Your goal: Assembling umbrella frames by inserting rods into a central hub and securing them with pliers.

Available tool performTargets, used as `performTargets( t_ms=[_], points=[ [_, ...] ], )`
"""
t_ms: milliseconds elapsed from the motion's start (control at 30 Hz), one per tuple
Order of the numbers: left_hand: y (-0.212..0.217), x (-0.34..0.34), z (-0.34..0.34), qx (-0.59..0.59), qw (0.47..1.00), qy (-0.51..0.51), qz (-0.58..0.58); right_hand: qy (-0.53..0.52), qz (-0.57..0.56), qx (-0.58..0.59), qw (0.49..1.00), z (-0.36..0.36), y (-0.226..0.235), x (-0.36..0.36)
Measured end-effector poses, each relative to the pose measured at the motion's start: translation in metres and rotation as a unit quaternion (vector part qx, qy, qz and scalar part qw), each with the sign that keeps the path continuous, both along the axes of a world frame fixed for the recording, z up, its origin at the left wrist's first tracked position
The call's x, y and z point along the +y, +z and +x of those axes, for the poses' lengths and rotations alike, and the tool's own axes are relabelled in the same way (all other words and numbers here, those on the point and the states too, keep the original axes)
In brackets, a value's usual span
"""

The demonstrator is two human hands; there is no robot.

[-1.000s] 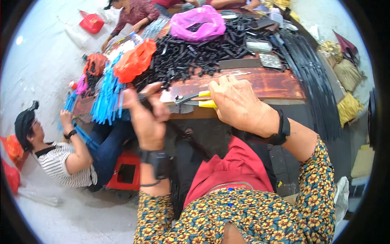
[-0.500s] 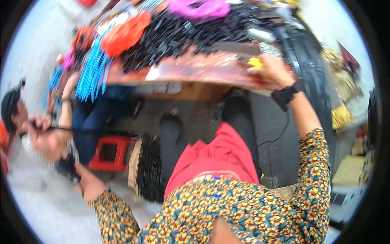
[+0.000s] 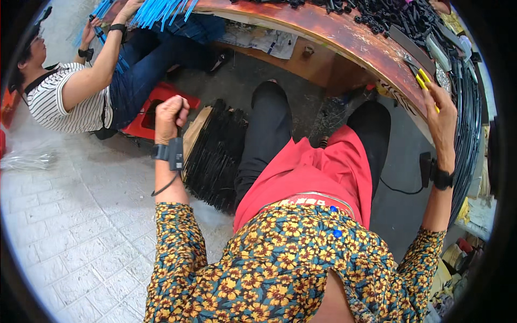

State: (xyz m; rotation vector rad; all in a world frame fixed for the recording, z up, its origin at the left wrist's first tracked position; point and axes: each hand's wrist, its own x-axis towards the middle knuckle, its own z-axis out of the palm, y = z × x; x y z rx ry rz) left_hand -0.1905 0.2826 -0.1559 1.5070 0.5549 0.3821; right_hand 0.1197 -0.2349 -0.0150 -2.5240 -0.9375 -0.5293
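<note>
Pliers (image 3: 422, 78) with yellow handles sit clamped in the right hand (image 3: 442, 103), over the wooden table's (image 3: 362, 42) edge. The left hand (image 3: 171, 114), stretched toward the co-worker (image 3: 79, 90) half a second ago, is now drawn back, well apart, fist curled near the black strip bundle (image 3: 216, 153); its contents I cannot tell.

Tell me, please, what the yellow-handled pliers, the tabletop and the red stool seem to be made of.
Pliers: apparently metal, judging by the dull grey head; the yellow handles look smooth, probably plastic or rubber covers. Tabletop: seems wood, reddish-brown with a worn, glossy coating, given its shine and pale scuffs. Red stool: probably moulded plastic, from its even colour and smooth look.
</note>
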Motion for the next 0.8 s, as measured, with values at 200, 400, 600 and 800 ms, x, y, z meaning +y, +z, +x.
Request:
performTargets(
  t_ms=[200,400,600,800],
  points=[
    [-0.083,0.007,-0.009,0.154,0.961,0.081,0.215,0.033,-0.023,0.055,0.998,-0.050,0.004,0.017],
    [-0.083,0.031,-0.058,0.339,0.862,0.239,0.290,0.000,-0.003,0.132,0.991,-0.063,0.004,-0.008],
    [-0.117,-0.010,-0.147,0.466,0.854,0.082,0.216,-0.010,-0.007,0.106,0.994,-0.040,-0.002,-0.033],
    [-0.194,-0.098,-0.266,0.658,0.747,0.028,0.087,-0.009,-0.014,0.126,0.992,-0.031,-0.001,-0.030]
  ],
)
